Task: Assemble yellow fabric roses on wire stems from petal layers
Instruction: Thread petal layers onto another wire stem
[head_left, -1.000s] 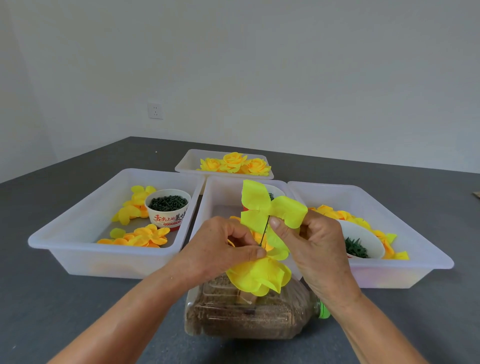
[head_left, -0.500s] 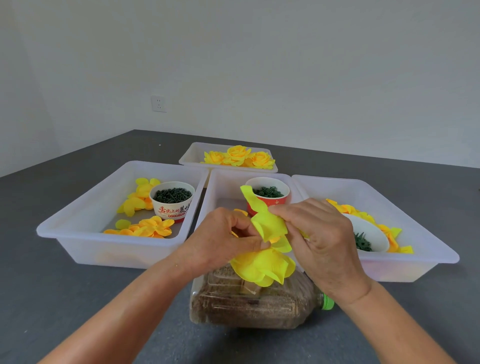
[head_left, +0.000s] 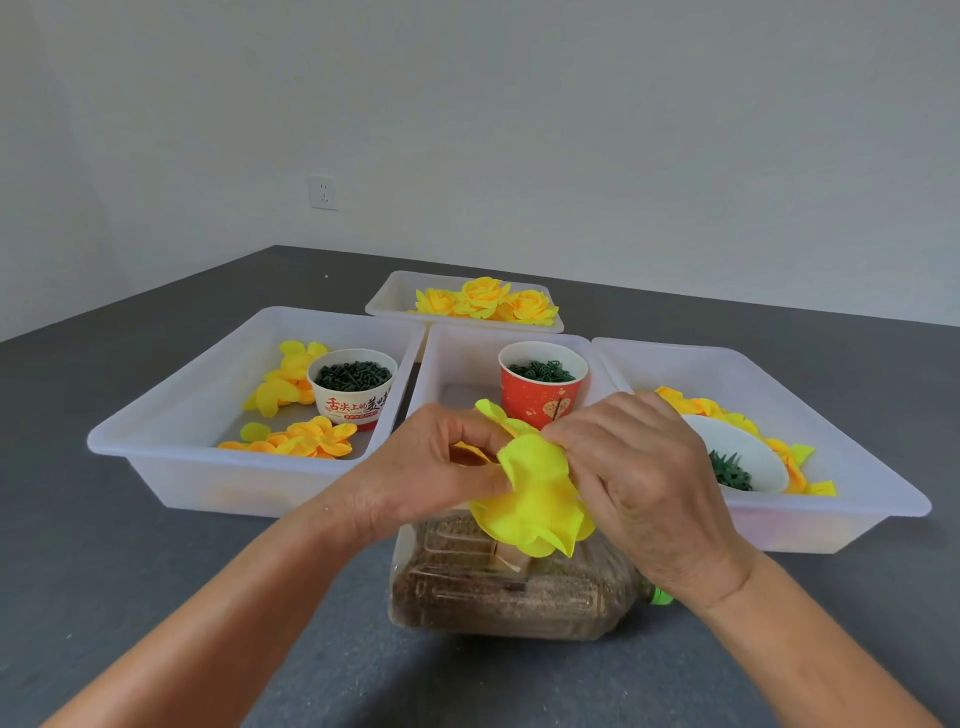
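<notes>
Two curled hands, left hand (head_left: 436, 467), right hand (head_left: 639, 467), pinching yellow rose (head_left: 535, 499)

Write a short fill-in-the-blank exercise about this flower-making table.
1. Both hands, left hand and right hand, hold a half-made fabric flower coloured ____.
2. The red paper cup holds small ____ pieces.
3. Finished yellow fabric roses lie in the ____ white plastic tray.

Missing words: yellow; green; farthest

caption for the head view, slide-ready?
Both hands, left and right, pinch a yellow fabric rose above a filled plastic bottle.
</notes>
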